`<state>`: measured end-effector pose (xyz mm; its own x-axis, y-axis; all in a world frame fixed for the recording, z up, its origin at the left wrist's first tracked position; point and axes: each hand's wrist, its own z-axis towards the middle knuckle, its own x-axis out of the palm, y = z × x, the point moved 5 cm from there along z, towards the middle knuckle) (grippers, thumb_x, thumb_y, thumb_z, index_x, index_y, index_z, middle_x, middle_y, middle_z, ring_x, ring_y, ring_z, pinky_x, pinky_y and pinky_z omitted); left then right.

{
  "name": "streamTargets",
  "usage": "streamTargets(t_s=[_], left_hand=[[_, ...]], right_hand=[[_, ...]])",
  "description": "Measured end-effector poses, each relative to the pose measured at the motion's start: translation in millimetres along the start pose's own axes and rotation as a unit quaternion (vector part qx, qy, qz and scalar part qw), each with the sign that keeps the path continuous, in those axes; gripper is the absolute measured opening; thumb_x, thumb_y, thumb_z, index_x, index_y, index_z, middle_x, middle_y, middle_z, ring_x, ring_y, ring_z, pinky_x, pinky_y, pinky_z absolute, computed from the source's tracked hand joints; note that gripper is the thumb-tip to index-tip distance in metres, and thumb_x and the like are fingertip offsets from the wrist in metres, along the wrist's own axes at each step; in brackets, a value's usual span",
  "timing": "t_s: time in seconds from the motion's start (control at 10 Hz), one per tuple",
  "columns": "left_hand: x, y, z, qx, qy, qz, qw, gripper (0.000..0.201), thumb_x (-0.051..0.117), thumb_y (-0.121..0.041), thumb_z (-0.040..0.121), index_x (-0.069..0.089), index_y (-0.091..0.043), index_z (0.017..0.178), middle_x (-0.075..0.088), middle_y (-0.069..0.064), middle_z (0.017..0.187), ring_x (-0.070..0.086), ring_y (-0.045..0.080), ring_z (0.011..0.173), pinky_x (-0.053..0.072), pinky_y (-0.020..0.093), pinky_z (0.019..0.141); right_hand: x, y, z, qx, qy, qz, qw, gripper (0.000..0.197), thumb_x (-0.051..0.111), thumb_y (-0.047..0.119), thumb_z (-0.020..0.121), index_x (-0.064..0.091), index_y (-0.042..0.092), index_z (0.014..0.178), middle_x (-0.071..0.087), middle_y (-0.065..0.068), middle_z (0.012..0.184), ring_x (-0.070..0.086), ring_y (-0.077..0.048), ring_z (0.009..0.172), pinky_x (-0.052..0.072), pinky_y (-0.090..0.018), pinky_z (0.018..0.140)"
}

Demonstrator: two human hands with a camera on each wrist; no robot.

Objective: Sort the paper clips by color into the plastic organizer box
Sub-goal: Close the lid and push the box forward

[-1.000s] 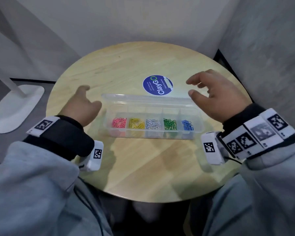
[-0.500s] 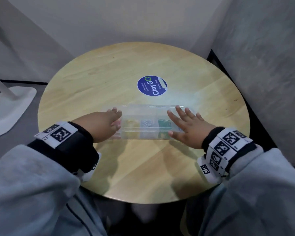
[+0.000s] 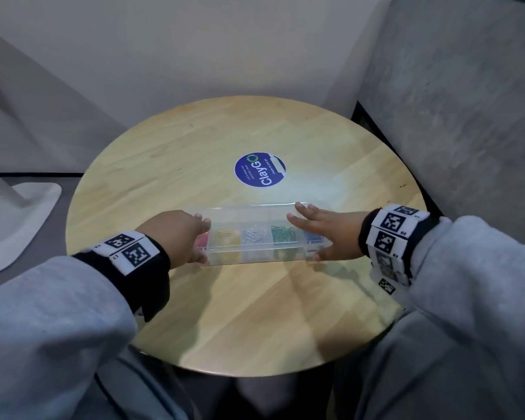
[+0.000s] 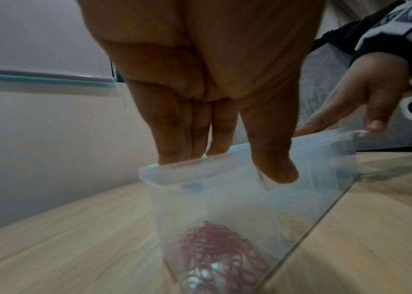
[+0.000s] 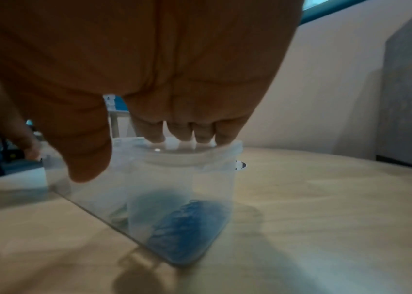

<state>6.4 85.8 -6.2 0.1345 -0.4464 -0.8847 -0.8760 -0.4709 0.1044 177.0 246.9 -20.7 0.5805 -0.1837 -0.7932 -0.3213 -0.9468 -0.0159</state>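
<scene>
A clear plastic organizer box (image 3: pixel 255 258) lies on the round wooden table, its lid down. Through the lid show pink (image 3: pixel 203 241), yellow (image 3: pixel 225 236), white (image 3: pixel 253 234), green (image 3: pixel 282 233) and blue paper clips (image 3: pixel 311 237), one colour per compartment. My left hand (image 3: pixel 191 237) is on the left end, fingers straight on the lid (image 4: pixel 182 151) and thumb down the front wall. My right hand (image 3: pixel 322 231) presses the right end with spread, straight fingers (image 5: pixel 187 135), thumb over the front edge. Below the hands lie the red-pink clips (image 4: pixel 215 256) and the blue clips (image 5: pixel 187 228).
A round blue sticker (image 3: pixel 259 169) is on the table (image 3: pixel 225 313) behind the box. A white stand base (image 3: pixel 15 219) sits on the floor at the left. A grey wall (image 3: pixel 452 116) runs close along the table's right side.
One second ago the lid stood open and both hands hovered above the box. The lid has come down, and the hands have since slid outward to the two ends.
</scene>
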Motion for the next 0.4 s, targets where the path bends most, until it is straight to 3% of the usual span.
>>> streamTargets(t_s=[0.2, 0.3, 0.4], left_hand=[[4, -7, 1, 0.006, -0.001, 0.054, 0.999, 0.060, 0.054, -0.035, 0.090, 0.033, -0.018, 0.144, 0.026, 0.001, 0.156, 0.047, 0.021, 0.128, 0.041, 0.030, 0.102], [2, -9, 2, 0.006, -0.007, 0.056, 0.998, 0.051, 0.056, -0.035, 0.088, 0.044, -0.015, 0.134, 0.043, 0.002, 0.145, 0.052, 0.022, 0.119, 0.044, 0.031, 0.096], [-3, -5, -6, 0.009, -0.015, 0.024, 1.000, 0.061, 0.060, -0.039, 0.085, 0.039, -0.017, 0.139, 0.042, 0.003, 0.145, 0.047, 0.022, 0.127, 0.041, 0.034, 0.103]], right_hand=[[7, 6, 3, 0.020, -0.039, 0.001, 0.999, 0.072, 0.038, 0.021, 0.099, -0.014, 0.027, 0.149, -0.021, 0.000, 0.157, -0.008, -0.020, 0.148, 0.010, -0.037, 0.121], [13, 8, 9, 0.036, -0.060, 0.010, 0.997, 0.073, 0.037, 0.015, 0.098, -0.014, 0.028, 0.149, -0.019, -0.001, 0.158, -0.008, -0.023, 0.148, 0.010, -0.038, 0.120], [8, 7, 1, 0.033, -0.065, 0.020, 0.997, 0.076, 0.041, 0.018, 0.095, -0.012, 0.028, 0.149, -0.018, -0.001, 0.158, -0.008, -0.021, 0.148, 0.005, -0.038, 0.121]])
